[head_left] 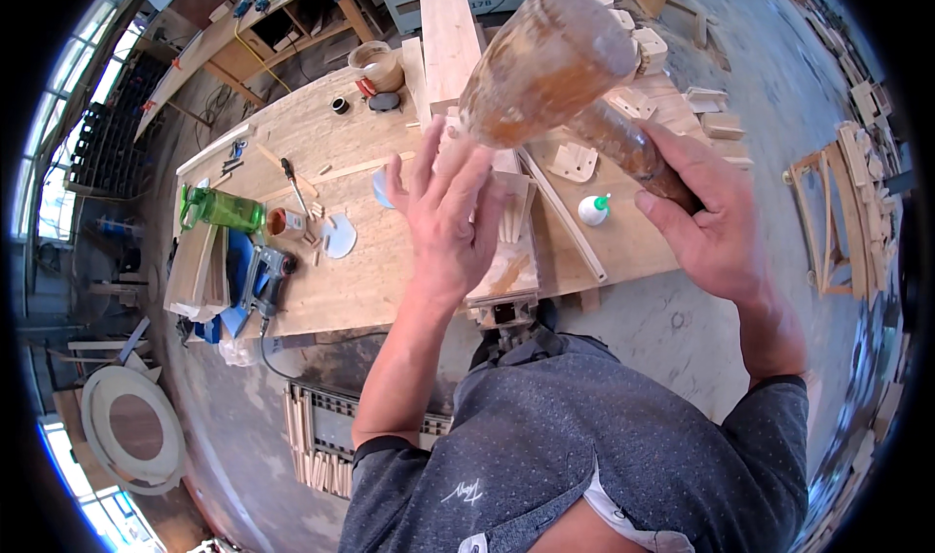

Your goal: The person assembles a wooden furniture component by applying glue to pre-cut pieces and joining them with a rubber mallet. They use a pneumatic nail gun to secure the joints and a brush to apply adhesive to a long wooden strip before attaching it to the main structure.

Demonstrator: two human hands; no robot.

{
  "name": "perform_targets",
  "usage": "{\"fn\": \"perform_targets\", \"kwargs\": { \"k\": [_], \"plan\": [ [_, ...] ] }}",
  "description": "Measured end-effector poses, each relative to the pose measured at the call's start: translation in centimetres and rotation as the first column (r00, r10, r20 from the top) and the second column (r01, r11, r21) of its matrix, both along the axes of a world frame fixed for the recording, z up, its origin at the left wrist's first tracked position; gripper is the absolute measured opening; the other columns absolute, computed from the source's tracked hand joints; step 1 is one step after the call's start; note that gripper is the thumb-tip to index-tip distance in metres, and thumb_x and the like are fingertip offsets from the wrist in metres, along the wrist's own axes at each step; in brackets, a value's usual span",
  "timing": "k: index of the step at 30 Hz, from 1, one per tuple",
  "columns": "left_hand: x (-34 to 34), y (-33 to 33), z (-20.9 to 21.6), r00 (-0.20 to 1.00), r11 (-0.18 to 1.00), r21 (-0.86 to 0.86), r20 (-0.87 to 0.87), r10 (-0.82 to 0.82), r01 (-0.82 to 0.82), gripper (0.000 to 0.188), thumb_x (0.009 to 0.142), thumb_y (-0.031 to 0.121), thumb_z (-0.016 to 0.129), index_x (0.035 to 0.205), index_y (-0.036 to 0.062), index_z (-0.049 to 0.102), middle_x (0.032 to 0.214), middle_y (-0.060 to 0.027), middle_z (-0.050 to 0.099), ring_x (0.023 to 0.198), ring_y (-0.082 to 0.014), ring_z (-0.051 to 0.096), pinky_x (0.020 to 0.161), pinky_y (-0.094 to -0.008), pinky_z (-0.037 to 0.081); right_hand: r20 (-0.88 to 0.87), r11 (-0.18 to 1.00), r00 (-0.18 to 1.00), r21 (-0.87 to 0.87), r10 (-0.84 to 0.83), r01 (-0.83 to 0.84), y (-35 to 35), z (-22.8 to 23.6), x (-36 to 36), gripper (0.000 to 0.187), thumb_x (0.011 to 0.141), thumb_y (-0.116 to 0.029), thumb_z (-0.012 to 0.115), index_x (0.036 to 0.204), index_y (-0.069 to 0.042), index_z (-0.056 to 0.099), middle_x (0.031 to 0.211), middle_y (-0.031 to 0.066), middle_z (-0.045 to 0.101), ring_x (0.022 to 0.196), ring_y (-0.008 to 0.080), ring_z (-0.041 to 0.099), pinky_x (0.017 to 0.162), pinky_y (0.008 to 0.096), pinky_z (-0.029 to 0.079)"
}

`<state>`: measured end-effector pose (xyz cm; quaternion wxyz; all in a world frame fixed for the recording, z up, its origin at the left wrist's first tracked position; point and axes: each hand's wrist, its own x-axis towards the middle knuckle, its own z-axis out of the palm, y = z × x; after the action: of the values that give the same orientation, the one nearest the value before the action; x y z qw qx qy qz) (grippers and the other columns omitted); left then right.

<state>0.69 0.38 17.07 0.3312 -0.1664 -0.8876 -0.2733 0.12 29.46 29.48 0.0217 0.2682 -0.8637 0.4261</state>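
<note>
The mallet (550,71) is gripped near its handle's end by the right hand (706,202), presumably for leverage; its head is held up, just right of the left fingertips. The left hand (443,207) is spread, nothing grasped, over the wood (511,271); contact cannot be determined. The bottle (592,210) is placed between the hands, the pegs (317,232) left of both, apparently for easy reach.
</note>
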Motion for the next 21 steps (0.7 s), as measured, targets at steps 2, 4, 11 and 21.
{"fn": "perform_targets", "kwargs": {
  "k": [2, 4, 11, 21],
  "plan": [
    [0.3, 1.6, -1.3, 0.996, 0.976, 0.217, -0.089, 0.03, -0.01, 0.106, 0.082, 0.031, 0.094, 0.163, 0.0009, 0.033, 0.163, -0.0263, 0.038, 0.161, -0.0466, 0.027, 0.129, -0.0644, 0.013, -0.051, 0.997, 0.998, 0.076, 0.03, -0.026, -0.5, 0.1, 0.1, 0.062, 0.091, 0.005, 0.072, 0.152, 0.001, 0.059, 0.127, 0.0173, 0.07, 0.117, 0.0258, 0.07, 0.104, 0.0323, 0.051],
    [1.6, 3.2, -2.4, 0.971, 0.954, 0.252, 0.214, 0.109, -0.163, 0.164, 0.066, 0.041, 0.104, 0.165, -0.0074, -0.018, 0.17, -0.0401, -0.004, 0.161, -0.056, 0.007, 0.132, -0.0632, 0.012, -0.043, 0.994, 0.998, 0.101, 0.049, -0.045, -1.1, 0.3, 0.0, 0.064, 0.089, 0.007, 0.072, 0.151, 0.001, 0.059, 0.124, 0.0183, 0.07, 0.112, 0.0288, 0.071, 0.099, 0.0333, 0.052],
    [-1.4, 7.0, -6.3, 0.91, 0.791, 0.481, 0.351, 0.221, -0.377, 0.142, 0.07, 0.013, 0.096, 0.164, -0.0068, -0.008, 0.158, -0.0288, 0.025, 0.15, -0.0395, 0.032, 0.128, -0.0495, 0.028, -0.118, 0.964, 0.993, 0.266, 0.005, 0.027, -1.9, 2.9, -0.7, 0.061, 0.091, 0.003, 0.073, 0.151, -0.002, 0.06, 0.112, 0.0175, 0.071, 0.102, 0.0298, 0.072, 0.089, 0.038, 0.056],
    [-2.0, 6.3, -6.9, 0.97, 0.75, 0.622, 0.213, 0.114, -0.225, 0.129, 0.065, 0.012, 0.095, 0.162, -0.005, 0.012, 0.15, -0.0287, 0.032, 0.137, -0.0461, 0.033, 0.12, -0.0576, 0.029, -0.117, 0.955, 0.992, 0.296, 0.046, -0.01, -2.0, 0.6, -1.8, 0.062, 0.094, 0.004, 0.073, 0.153, -0.003, 0.059, 0.11, 0.0148, 0.07, 0.096, 0.0262, 0.071, 0.086, 0.0357, 0.055]
  ]
}}
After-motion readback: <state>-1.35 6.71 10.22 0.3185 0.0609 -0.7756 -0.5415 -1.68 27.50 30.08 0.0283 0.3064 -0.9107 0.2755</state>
